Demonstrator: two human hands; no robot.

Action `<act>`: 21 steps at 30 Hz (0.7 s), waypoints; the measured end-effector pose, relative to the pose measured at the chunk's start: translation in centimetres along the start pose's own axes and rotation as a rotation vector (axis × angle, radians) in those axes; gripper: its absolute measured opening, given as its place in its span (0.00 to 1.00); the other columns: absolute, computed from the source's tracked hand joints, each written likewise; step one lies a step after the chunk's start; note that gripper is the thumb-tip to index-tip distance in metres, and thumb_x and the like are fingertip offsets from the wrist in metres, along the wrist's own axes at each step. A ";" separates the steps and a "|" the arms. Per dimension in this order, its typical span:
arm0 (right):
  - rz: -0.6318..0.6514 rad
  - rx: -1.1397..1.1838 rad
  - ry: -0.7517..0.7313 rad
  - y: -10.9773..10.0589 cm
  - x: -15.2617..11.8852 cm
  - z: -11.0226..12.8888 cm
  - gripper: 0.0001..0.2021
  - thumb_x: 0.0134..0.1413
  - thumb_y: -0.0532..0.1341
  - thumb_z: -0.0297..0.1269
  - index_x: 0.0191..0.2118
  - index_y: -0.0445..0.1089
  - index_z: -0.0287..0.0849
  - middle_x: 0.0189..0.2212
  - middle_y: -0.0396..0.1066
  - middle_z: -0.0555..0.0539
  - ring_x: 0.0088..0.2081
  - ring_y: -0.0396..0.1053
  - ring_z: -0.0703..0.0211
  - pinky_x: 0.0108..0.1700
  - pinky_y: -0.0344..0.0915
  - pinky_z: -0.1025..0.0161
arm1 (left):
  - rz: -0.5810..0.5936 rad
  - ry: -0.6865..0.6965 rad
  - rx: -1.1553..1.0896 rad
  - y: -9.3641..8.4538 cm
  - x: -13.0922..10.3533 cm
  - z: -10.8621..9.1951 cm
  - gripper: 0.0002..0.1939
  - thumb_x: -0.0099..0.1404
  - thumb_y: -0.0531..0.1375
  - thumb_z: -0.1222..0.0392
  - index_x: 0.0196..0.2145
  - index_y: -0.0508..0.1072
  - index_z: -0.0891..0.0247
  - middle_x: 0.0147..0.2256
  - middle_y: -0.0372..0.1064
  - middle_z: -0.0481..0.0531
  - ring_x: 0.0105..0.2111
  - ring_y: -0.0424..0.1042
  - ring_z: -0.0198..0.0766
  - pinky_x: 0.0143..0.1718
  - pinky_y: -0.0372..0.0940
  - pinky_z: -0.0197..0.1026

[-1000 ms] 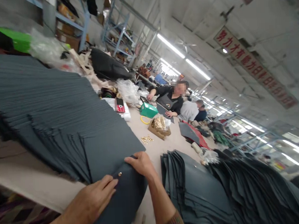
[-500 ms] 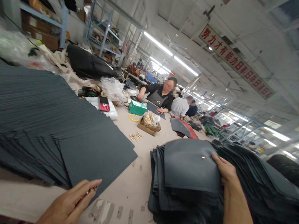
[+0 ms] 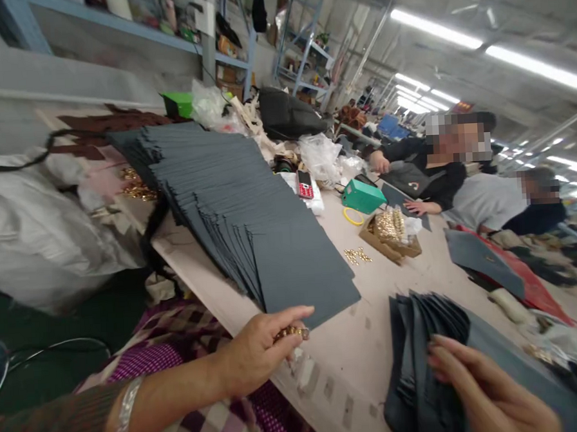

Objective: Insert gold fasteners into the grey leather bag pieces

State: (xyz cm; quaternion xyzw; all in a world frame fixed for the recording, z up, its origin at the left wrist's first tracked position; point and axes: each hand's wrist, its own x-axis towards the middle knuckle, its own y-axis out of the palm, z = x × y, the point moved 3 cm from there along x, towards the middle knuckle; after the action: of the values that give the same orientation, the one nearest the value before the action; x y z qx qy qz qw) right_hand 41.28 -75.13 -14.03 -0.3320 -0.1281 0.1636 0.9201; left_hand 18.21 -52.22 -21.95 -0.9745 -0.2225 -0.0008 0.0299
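Note:
My left hand (image 3: 264,349) is closed around several small gold metal pieces (image 3: 291,332), near the front corner of a fanned stack of dark grey sheets (image 3: 301,267). At the lower right, my right hand (image 3: 491,386) is over a second pile of dark grey pieces (image 3: 412,364); its thumb and fingertips are pressed together, and whether they pinch anything I cannot make out. Loose gold pieces (image 3: 357,256) lie on the pale table (image 3: 344,355), beside an open cardboard box (image 3: 391,236) filled with more of them.
A green box (image 3: 363,196), a yellow ring (image 3: 353,216) and a red phone (image 3: 305,184) stand or lie farther back. Across the table a person (image 3: 426,163) has both hands over it. Red and grey material (image 3: 508,262) lies at the right; white bags (image 3: 42,235) are at the left.
The view has swung left, so the table items appear farther right. My right hand has left the top piece with the gold stud, which no longer shows. My left hand still holds the gold pieces.

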 end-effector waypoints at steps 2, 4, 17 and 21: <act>0.245 0.059 -0.152 6.5 -2.6 3.7 0.17 0.37 0.68 0.51 0.34 0.79 0.47 0.35 0.77 0.43 0.37 0.74 0.45 0.42 0.72 0.56 | -0.026 0.065 0.100 -0.4 -0.2 -0.2 0.21 0.67 0.53 0.62 0.58 0.64 0.63 0.36 0.72 0.49 0.30 0.70 0.31 0.33 0.66 0.32; 0.392 0.163 -0.174 11.5 -4.6 5.7 0.17 0.43 0.67 0.48 0.37 0.78 0.45 0.33 0.77 0.43 0.33 0.74 0.49 0.37 0.73 0.58 | -0.059 0.201 0.271 -0.8 -0.4 -0.5 0.22 0.68 0.51 0.64 0.59 0.60 0.63 0.40 0.73 0.51 0.37 0.72 0.34 0.41 0.67 0.35; 0.658 0.308 -0.197 19.9 -7.2 7.6 0.13 0.56 0.59 0.46 0.30 0.73 0.42 0.23 0.71 0.48 0.26 0.68 0.59 0.29 0.67 0.67 | -0.161 0.484 0.643 -2.7 -1.6 1.1 0.22 0.70 0.45 0.67 0.61 0.53 0.70 0.42 0.72 0.60 0.41 0.73 0.40 0.43 0.70 0.42; 0.534 0.209 -0.244 19.8 -5.0 7.4 0.14 0.56 0.57 0.48 0.30 0.70 0.43 0.22 0.69 0.50 0.27 0.67 0.58 0.31 0.65 0.66 | -0.266 0.199 0.403 -3.8 -1.4 1.7 0.17 0.69 0.48 0.64 0.54 0.65 0.65 0.42 0.73 0.56 0.41 0.72 0.38 0.45 0.68 0.41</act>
State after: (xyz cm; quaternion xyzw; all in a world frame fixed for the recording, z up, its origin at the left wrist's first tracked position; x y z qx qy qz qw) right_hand 29.87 -58.44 -22.08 -0.2353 -0.1282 0.4502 0.8517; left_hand 15.22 -49.29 -23.46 -0.9062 -0.3403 -0.0564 0.2447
